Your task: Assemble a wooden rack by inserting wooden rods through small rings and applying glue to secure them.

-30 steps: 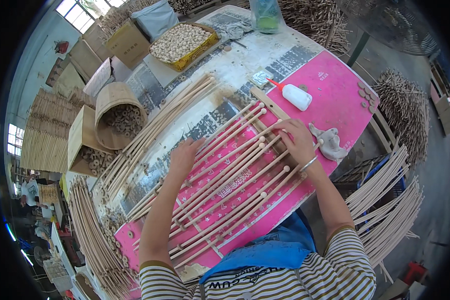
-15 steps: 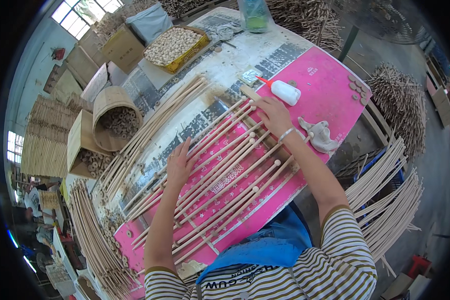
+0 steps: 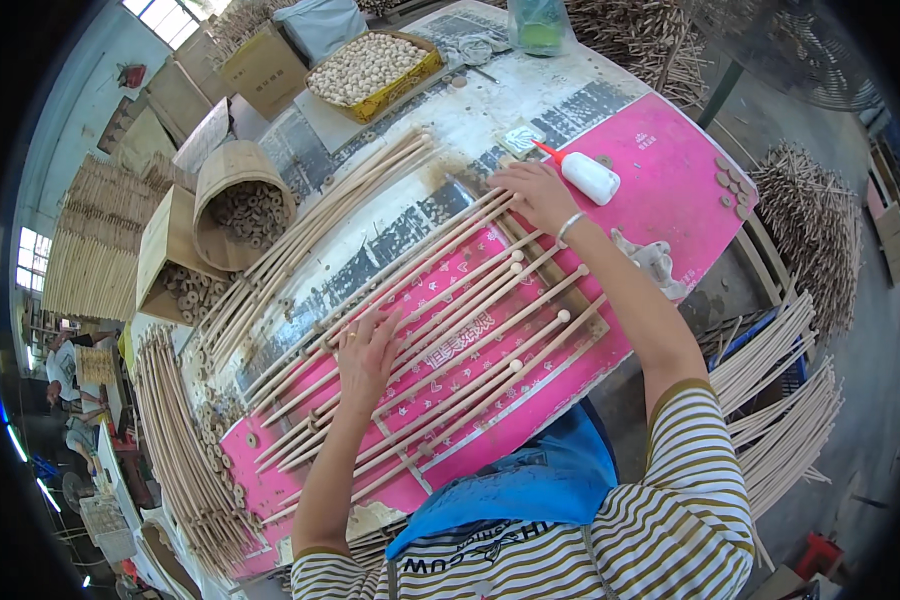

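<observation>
A row of long thin wooden rods (image 3: 450,340) lies slantwise across a pink printed sheet (image 3: 660,150) on the table. Several rods carry a round wooden ball (image 3: 563,316) at the right end and a ring near the left end. My left hand (image 3: 367,352) rests over the upper rods with its fingers spread. At their far right ends lies my right hand (image 3: 542,196), fingers stretched across the rods and covering their tips. Under that end of the row runs a flat wooden strip (image 3: 595,325). Beside my right hand lies a white squeeze bottle (image 3: 590,178) with a red nozzle.
A yellow tray (image 3: 375,108) of wooden balls stands at the back. To the left, a wooden tub (image 3: 232,165) and a box (image 3: 160,255) hold rings. More rods (image 3: 175,440) lie at the left edge. Rod bundles (image 3: 780,400) stand at right, near a crumpled white cloth (image 3: 650,262).
My left hand has slid nearer to me across the rods. My right hand has shifted left over the far rod ends, covering balls that showed before. The whole view has shifted slightly.
</observation>
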`<state>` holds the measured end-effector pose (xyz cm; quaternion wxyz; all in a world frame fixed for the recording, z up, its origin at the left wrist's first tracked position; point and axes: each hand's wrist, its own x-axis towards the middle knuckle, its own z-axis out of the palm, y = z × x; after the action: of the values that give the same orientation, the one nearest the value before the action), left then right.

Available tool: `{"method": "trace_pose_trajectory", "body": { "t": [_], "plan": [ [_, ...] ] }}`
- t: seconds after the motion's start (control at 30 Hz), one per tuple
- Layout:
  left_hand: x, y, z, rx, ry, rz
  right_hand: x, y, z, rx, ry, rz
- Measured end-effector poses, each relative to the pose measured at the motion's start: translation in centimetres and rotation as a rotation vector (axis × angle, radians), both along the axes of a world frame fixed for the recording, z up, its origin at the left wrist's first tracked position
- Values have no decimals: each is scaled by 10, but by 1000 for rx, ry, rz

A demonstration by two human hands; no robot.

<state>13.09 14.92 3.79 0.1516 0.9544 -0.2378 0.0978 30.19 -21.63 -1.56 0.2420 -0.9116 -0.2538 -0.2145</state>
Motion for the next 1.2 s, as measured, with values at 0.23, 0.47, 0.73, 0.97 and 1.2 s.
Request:
{"method": "trace_pose_trajectory", "body": {
  "t": [0.23,0.47,0.73,0.97,1.2],
  "plan": [
    [-8,27,-25,23,-29,71,-79,-31,31,353,212,-185],
    [0,21,-26,10,-110,118,-142,-40,41,402,294,-255],
    [-31,5,-15,-20,-25,110,-134,-28,18,123,113,-121],
    [-35,13,-15,-26,76,41,-132,-14,5,17,120,-111],
    [-15,-9,-14,29,-37,-80,-140,-10,3,111,51,-106]
  ]
}}
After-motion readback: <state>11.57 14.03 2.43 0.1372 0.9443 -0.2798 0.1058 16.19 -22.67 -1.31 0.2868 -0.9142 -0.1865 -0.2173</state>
